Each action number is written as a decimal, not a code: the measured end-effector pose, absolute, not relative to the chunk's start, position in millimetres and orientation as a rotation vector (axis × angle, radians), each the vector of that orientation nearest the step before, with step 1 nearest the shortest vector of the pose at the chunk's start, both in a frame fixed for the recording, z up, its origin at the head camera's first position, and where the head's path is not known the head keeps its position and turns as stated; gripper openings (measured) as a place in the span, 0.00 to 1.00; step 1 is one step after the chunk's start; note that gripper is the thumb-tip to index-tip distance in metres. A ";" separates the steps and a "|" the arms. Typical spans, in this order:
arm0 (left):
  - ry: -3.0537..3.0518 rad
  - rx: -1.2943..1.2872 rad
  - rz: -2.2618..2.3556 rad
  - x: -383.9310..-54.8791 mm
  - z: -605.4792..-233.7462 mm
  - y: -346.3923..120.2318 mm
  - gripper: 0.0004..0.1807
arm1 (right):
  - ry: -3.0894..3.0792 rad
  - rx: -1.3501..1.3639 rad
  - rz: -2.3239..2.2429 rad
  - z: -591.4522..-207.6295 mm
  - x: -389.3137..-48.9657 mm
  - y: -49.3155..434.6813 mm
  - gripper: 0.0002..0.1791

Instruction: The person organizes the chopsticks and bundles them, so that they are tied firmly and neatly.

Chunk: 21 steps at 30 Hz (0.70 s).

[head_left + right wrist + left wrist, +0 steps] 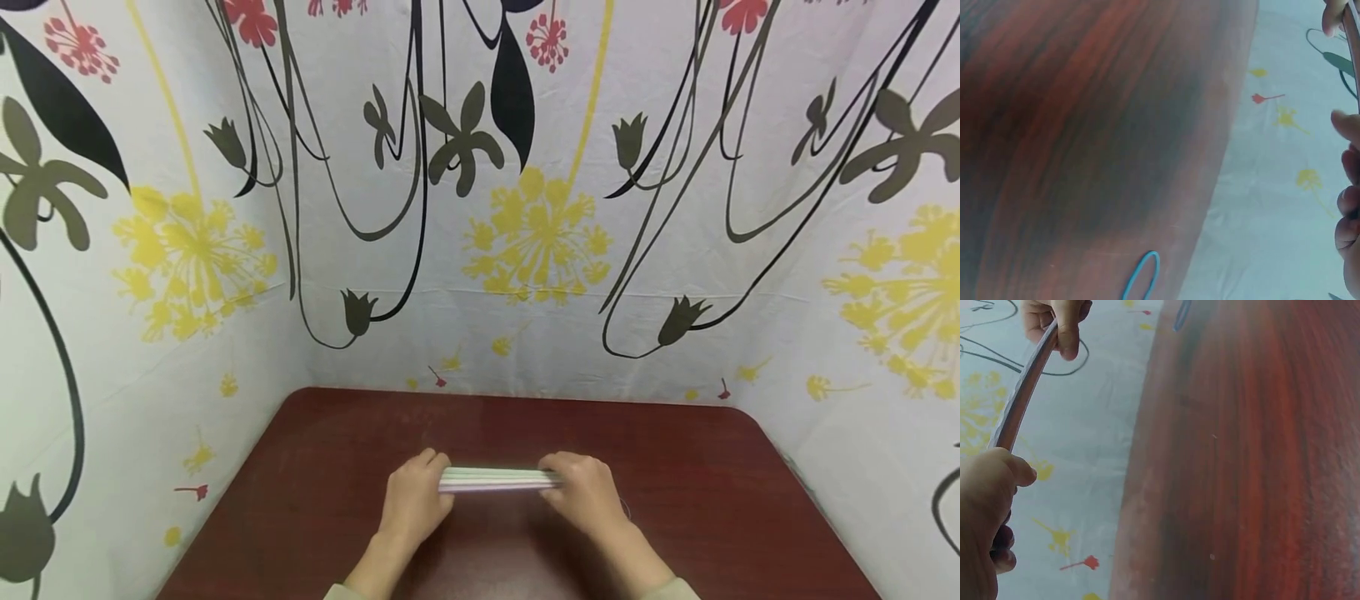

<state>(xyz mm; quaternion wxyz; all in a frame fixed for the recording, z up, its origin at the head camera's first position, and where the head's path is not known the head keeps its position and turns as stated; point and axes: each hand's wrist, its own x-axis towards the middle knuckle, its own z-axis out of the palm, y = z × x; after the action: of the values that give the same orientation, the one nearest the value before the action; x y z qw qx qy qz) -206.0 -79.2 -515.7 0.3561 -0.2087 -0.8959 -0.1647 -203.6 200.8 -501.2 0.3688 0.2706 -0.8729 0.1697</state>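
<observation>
A flat, narrow bundle of pale strips (495, 478), with white, greenish and lilac lines, is stretched level between both hands above the table. My left hand (414, 497) grips its left end, thumb on the near side. At the other end my right hand (585, 493) holds it the same way. From the left wrist view, the bundle (1025, 390) looks thin, with a brownish shiny underside. Only part of my right hand (1349, 206) shows at the edge of the right wrist view. The bundle's two ends are hidden inside the hands.
A thin blue loop (1155, 265) lies on the dark red wooden table (337, 433), close to its edge in the right wrist view. White flower-patterned cloth (450, 333) hangs around the table's back and sides.
</observation>
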 end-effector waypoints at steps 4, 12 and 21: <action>-2.231 -0.587 -0.524 -203.2 -507.1 -76.6 0.20 | -2.121 0.780 0.471 -494.4 -203.2 201.9 0.28; -2.115 -0.618 -0.752 -199.5 -495.4 -71.0 0.19 | -1.958 0.899 0.564 -485.4 -204.3 207.6 0.24; -2.021 -0.715 -0.959 -199.8 -491.3 -66.9 0.17 | -1.920 0.925 0.610 -486.9 -202.2 211.4 0.22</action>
<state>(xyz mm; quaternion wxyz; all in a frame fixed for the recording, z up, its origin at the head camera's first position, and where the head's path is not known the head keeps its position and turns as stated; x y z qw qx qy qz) -199.8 -66.9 -491.3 0.3864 -0.2807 -0.7937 -0.3766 -202.2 211.4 -486.9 0.4464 0.3734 -0.7751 0.2462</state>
